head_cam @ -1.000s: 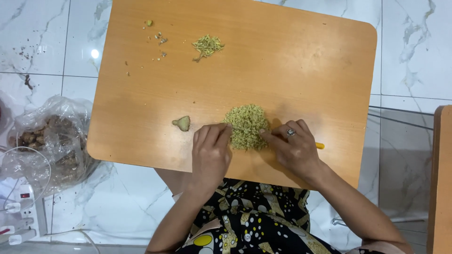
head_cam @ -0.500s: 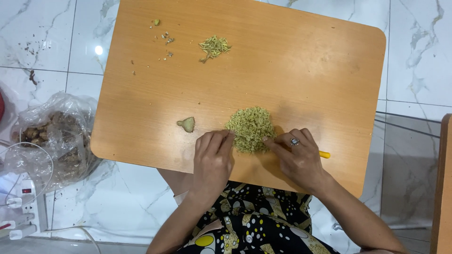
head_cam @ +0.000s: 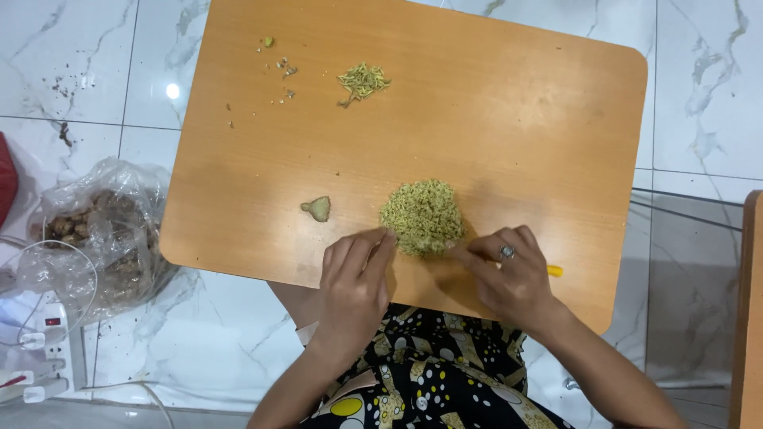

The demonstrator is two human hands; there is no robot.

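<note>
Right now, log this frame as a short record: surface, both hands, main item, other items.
surface: wooden board over a marble tile floor
left hand: fingertips at the near-left edge of the chopped pile
right hand: ring on one finger, grips a yellow-handled tool, blade hidden
main item: chopped pile, greenish-yellow
other items: small uncut piece; shreds; plastic bag on the floor

On the low table (head_cam: 509,103): minced heap (head_cam: 422,216) near the front edge, w/ left hand (head_cam: 354,282) and right hand (head_cam: 513,274) either side. Small chunk (head_cam: 317,208) just left; shreds (head_cam: 362,80) far back. Plastic bag (head_cam: 103,238) on floor, left.
</note>
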